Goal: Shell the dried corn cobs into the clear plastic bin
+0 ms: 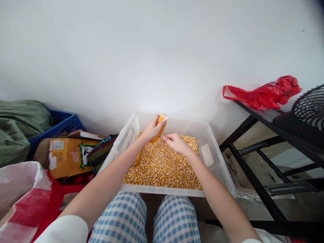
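Two bare hands are working above a clear plastic bin (164,190) of loose corn kernels (164,165). Toward the bin's 11 o'clock, the left hand (152,130) is wrapping its fingers around a tilted corn cob (162,129). At the cob's 5 o'clock, the right hand (176,142) is pinching a slim dark object (160,136), too small to identify. A red plastic bag (273,92) is lying at 2 o'clock.

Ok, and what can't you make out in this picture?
All in the head view:
Corn cob: partly hidden by the left hand.
Thin thing at the right hand: too small to name, its near end covered by that hand.
Fan: cut off by the right edge.
Blue crate: partly hidden by the green cloth.
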`<state>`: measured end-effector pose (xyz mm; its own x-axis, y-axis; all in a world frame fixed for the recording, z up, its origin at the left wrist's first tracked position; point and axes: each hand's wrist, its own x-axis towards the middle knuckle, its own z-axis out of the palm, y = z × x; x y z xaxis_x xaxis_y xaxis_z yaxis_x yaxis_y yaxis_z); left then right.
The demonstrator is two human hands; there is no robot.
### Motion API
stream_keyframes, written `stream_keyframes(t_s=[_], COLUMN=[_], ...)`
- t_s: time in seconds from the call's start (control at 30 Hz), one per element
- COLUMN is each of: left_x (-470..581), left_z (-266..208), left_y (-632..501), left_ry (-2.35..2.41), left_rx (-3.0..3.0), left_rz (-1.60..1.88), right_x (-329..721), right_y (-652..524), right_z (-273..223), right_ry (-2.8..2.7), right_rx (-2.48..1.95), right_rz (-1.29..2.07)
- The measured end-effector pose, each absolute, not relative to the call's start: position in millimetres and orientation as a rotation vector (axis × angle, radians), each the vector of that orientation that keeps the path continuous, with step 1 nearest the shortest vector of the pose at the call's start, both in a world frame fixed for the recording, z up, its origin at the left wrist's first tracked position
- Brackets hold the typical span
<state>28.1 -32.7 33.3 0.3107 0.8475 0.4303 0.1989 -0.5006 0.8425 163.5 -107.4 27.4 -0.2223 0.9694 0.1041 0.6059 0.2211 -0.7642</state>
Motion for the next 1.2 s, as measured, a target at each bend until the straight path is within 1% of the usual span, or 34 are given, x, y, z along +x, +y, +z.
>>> stream_keyframes(t_s=[0.13,0.27,0.37,0.43,0.57,0.67,0.8,1.2], left_x=[27,34,36,33,23,20,23,27], left_z=[37,35,34,34,36,36,36,32], left_y=[-43,-53,-50,-42,-24,-18,-20,-21], left_ry=[0.844,0.726,0.767,0.806,0.834,0.801,0.752,0.790], left_rx=[2.082,2.265,2.126,1.928,1.503,1.336,1.323,1.390], left_rz=[1.116,0.958,1.033,1.123,1.148,1.150,1.153,1.160], right_x=[166,160,159,162,171,172,166,164], right_y=[-106,-103,-103,-103,-105,-105,-103,-105], right_z=[25,10,7,12,29,33,28,29], right_ry=[-1.986,-2.219,-2.310,-2.270,-2.038,-1.857,-1.787,-1.739], right_rx=[-1.419,-1.398,-1.415,-1.419,-1.402,-1.362,-1.340,-1.370], right_rz=[0.839,0.925,0.994,0.971,0.913,0.806,0.713,0.709])
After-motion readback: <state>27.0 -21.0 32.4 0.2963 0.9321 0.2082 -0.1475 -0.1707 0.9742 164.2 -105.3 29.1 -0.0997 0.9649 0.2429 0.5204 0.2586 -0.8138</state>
